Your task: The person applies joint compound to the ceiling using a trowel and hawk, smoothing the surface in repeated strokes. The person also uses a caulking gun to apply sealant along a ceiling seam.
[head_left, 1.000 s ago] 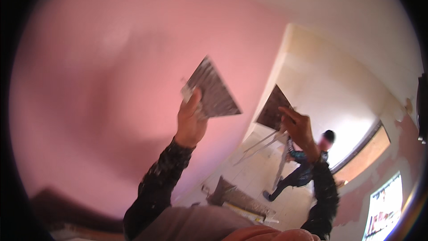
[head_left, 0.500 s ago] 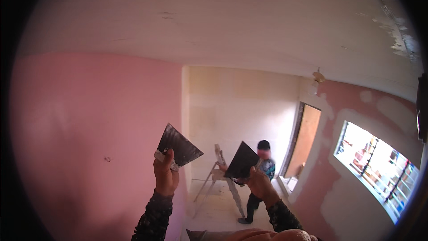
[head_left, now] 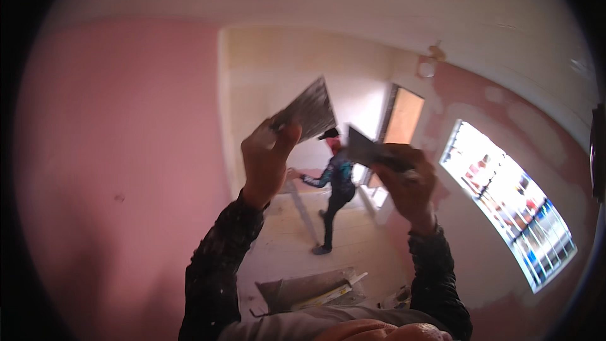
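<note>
In front of me, my left hand (head_left: 262,164) is closed around a wide putty knife (head_left: 314,110), thumb against its base. Its broad, dark metal blade has smeared streaks and tilts up to the right. My right hand (head_left: 410,183) grips another putty knife (head_left: 363,147), whose pointed blade corner aims up and left. The two blades are close together but apart. Motion blurs both tools, and fingers cover their handles. Dark, paint-spotted sleeves cover both forearms.
A co-worker (head_left: 341,180) in dark clothes and a cap stands beyond my hands, by a stepladder (head_left: 306,218). Below me lies a grey tray (head_left: 284,293) with a long pale tool. A pink wall (head_left: 126,151) rises left; a barred window (head_left: 505,202) and an orange-brown door (head_left: 404,117) are right.
My view has tipped downward, bringing the grey tray into sight. Both hands appear higher in view, the blades turned and closer together. The co-worker has shifted left relative to the door.
</note>
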Demonstrator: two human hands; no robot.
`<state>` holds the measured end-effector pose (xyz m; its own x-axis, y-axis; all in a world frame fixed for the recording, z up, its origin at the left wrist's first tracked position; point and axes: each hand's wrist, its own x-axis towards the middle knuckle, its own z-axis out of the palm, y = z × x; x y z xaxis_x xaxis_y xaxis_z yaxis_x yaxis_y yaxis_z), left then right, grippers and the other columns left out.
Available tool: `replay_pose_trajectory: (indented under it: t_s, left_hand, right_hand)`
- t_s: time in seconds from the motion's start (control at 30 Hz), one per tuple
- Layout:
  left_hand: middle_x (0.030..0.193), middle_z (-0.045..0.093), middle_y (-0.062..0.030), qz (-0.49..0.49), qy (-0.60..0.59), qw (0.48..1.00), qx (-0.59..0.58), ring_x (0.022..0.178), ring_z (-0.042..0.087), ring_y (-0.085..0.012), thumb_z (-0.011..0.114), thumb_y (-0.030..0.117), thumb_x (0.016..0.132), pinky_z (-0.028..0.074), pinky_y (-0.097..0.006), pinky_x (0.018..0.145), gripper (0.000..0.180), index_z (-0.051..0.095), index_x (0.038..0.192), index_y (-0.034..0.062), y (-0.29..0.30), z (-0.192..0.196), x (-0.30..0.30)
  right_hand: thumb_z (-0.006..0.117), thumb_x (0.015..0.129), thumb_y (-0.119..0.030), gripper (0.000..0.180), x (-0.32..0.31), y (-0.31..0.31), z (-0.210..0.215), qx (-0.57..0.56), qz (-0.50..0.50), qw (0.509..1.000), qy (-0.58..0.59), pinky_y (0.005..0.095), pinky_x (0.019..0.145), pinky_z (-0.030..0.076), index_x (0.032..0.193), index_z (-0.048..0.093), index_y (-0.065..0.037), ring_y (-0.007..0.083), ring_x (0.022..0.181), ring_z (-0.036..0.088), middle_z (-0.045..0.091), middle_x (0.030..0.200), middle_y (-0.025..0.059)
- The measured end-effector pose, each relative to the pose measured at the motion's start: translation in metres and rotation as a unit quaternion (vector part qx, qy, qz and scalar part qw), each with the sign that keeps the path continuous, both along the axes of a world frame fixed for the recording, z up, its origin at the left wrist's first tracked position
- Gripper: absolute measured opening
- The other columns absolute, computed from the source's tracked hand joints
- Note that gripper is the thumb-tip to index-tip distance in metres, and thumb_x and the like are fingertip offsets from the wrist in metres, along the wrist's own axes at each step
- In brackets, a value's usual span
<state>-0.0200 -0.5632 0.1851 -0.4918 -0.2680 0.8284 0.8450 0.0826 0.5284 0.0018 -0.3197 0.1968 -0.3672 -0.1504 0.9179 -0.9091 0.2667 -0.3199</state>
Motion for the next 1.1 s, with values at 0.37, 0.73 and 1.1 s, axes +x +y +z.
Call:
replay_pose_trajectory:
  t_s: [0.37,0.73,1.1]
  left_hand:
    - [0.081,0.061,0.0012,-0.209,-0.119,0.959,-0.15,0.073,0.054,-0.0087,0.072,0.021,0.089,0.042,-0.025,0.063,0.019,0.065,0.093,0.0039,-0.032,-0.085,-0.055]
    - [0.101,0.065,-0.0013,-0.372,-0.457,0.794,-0.147,0.096,0.059,-0.0131,0.068,0.041,0.091,0.045,-0.031,0.084,0.036,0.067,0.102,0.0064,-0.035,-0.351,-0.105]
    - [0.103,0.065,-0.0095,-0.317,-0.441,0.832,-0.112,0.089,0.063,-0.0296,0.069,0.009,0.083,0.051,-0.035,0.079,0.038,0.061,0.119,0.0028,0.051,-0.288,-0.054]
  right_hand:
    - [0.073,0.082,0.0,0.017,0.016,0.091,0.074,0.026,-0.364,0.861,0.356,0.0347,0.073,0.056,0.097,0.068,-0.005,0.024,0.083,0.071,0.072,0.096,0.01]
    - [0.078,0.085,-0.015,0.014,0.125,0.162,0.19,0.073,-0.559,0.644,0.518,0.0263,0.062,0.054,0.09,0.068,-0.006,0.0161,0.07,0.071,0.072,0.081,0.0048]
    - [0.08,0.081,-0.011,0.016,0.248,0.402,0.21,0.11,-0.612,0.563,0.544,0.0277,0.054,0.052,0.089,0.066,-0.006,0.0152,0.065,0.066,0.068,0.079,0.0037]
